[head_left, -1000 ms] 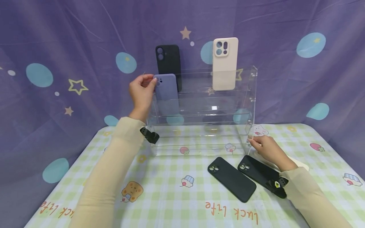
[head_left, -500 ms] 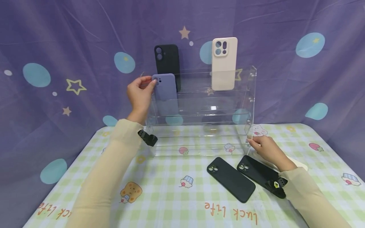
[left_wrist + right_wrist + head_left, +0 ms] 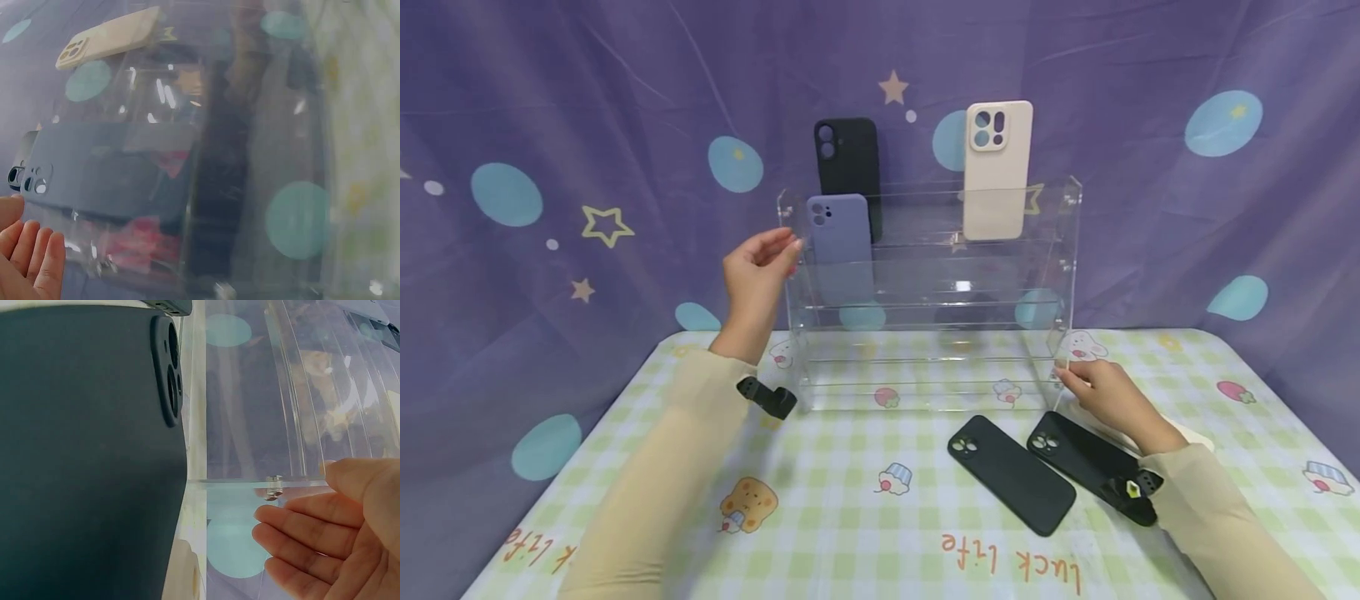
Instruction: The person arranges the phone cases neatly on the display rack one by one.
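Observation:
A clear acrylic display rack (image 3: 928, 371) with stepped tiers stands on the table. A lavender phone case (image 3: 842, 242) leans upright at the left of a middle tier. Behind it, a black phone case (image 3: 847, 158) stands on the top tier, with a cream phone case (image 3: 996, 171) to the right. My left hand (image 3: 758, 279) is beside the rack's left side panel, below the lavender case's camera holes and apart from that case; its fingers are loosely bent and hold nothing. My right hand (image 3: 1108, 396) pinches the rack's right side panel, thumb on the inner side, fingers outside.
Two dark phone cases lie on the table: one black case (image 3: 1011, 475) in front of the rack, another dark case (image 3: 1078, 458) partly under my right wrist. A cream case (image 3: 1187, 433) lies mostly hidden behind the right hand. A purple curtain (image 3: 625, 83) hangs behind.
My left hand has let go of the lavender case's upper left corner and moved down and slightly left. The lavender case stays on its tier. My right hand keeps its place on the rack.

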Available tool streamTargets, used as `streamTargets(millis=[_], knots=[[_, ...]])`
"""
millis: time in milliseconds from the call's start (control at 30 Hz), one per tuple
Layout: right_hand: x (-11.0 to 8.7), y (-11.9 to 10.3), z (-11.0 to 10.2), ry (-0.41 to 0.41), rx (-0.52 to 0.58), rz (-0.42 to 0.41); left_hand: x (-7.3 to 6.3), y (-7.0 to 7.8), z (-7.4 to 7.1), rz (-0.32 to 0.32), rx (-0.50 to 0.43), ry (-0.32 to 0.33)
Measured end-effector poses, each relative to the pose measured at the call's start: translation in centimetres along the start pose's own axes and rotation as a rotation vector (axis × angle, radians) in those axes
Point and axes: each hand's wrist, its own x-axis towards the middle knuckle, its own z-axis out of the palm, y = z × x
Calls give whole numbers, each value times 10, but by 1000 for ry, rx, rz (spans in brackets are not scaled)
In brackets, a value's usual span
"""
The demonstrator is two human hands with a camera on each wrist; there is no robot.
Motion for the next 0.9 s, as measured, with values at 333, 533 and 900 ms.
streamTargets(millis=[333,533,900], knots=[[-2,-1,-4,-17,-2,-35,-30,-29,-44,-28,145,-78],[-5,2,-8,-55,16,-37,-46,-48,-61,-94,275,-200],[-21,20,-18,-82,75,-34,-60,-67,-77,-172,470,-405]])
